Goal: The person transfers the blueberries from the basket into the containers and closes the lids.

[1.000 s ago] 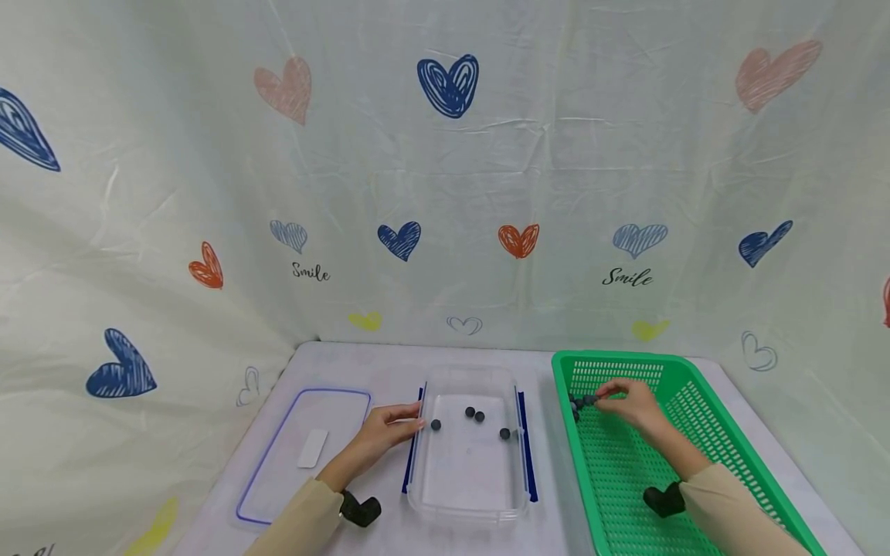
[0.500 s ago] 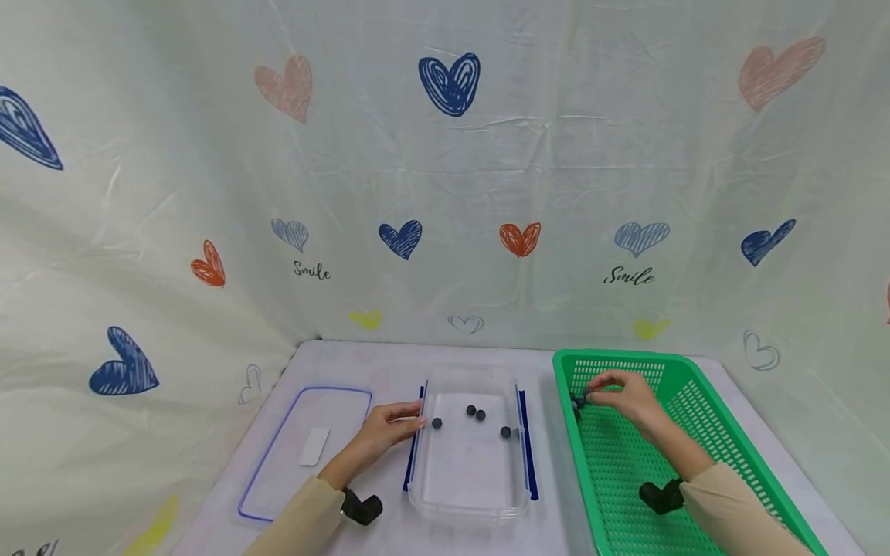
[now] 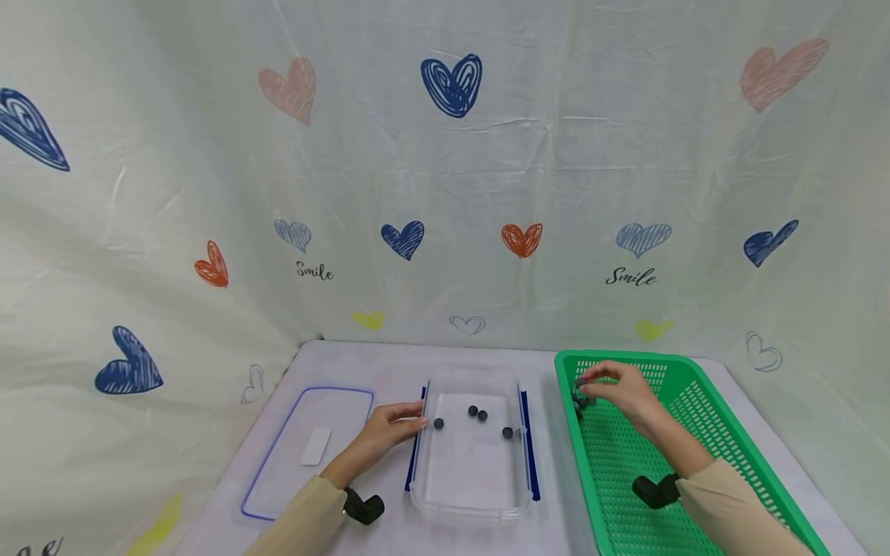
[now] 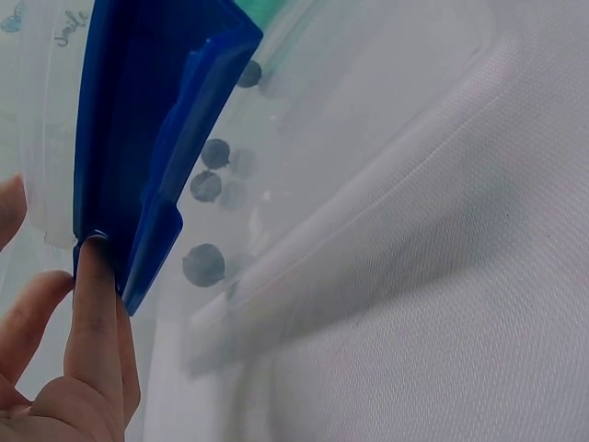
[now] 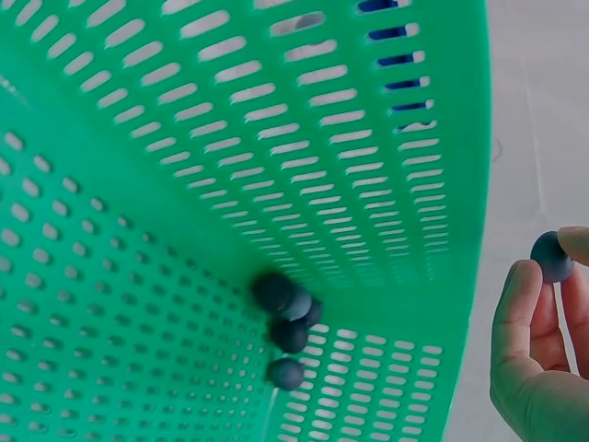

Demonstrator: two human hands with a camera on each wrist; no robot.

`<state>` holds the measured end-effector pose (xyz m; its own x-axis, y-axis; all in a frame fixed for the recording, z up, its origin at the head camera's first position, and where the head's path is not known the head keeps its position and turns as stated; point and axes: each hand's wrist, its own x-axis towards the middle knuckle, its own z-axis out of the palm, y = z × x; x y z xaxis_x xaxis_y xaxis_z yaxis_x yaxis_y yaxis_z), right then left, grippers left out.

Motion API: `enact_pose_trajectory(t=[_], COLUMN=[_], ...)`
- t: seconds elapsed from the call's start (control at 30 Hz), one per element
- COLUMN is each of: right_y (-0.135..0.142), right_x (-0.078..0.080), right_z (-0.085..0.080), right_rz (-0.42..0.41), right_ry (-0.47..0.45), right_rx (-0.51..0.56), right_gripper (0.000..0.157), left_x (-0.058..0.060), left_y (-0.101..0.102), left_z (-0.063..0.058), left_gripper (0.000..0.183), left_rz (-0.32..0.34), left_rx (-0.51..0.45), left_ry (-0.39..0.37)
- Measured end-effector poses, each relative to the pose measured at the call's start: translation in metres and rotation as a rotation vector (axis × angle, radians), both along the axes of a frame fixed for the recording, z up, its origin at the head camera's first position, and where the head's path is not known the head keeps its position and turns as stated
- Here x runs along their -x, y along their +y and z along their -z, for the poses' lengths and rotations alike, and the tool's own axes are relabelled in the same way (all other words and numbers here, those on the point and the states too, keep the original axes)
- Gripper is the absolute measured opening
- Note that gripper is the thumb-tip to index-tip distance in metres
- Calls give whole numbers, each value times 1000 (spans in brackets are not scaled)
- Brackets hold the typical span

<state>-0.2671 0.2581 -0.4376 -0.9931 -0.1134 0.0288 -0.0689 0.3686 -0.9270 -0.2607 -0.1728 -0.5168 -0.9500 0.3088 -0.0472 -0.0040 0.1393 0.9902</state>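
Observation:
In the head view, my left hand (image 3: pixel 384 434) touches the left side of a clear plastic box (image 3: pixel 473 502). Its fingers are fairly straight, and one fingertip lies against the blue side latch (image 4: pixel 138 120) in the left wrist view. Several blueberries (image 3: pixel 507 433) are spread over the box floor. My right hand (image 3: pixel 626 392) is raised over the far left corner of a green basket (image 3: pixel 587 479). It pinches a single blueberry (image 5: pixel 552 257) between thumb and fingertips. Below it, several more blueberries (image 5: pixel 287 336) are clustered in the basket's corner.
A clear lid (image 3: pixel 260 471) with a blue rim lies left of the box, with a white rectangle (image 3: pixel 316 446) on it. White cloth covers the table (image 3: pixel 378 533). A curtain (image 3: pixel 445 177) printed with hearts hangs behind it.
My right hand has reached farther into the basket's far left corner, then risen slightly with a blueberry in its fingertips. The left hand stays at the box.

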Motion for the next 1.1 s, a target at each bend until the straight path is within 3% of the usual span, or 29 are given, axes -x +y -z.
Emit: enact_pose_trajectory(t=[1.1], right_y=[-48], right_x=[11], right_z=[-23], right_rz=[-32], right_ry=[11], right_rx=[90], right_gripper=[22], left_x=[0], left_y=[0], left_z=[2], left_gripper=[62], left_rz=[-4], left_rx=[-26], left_ry=[-1])
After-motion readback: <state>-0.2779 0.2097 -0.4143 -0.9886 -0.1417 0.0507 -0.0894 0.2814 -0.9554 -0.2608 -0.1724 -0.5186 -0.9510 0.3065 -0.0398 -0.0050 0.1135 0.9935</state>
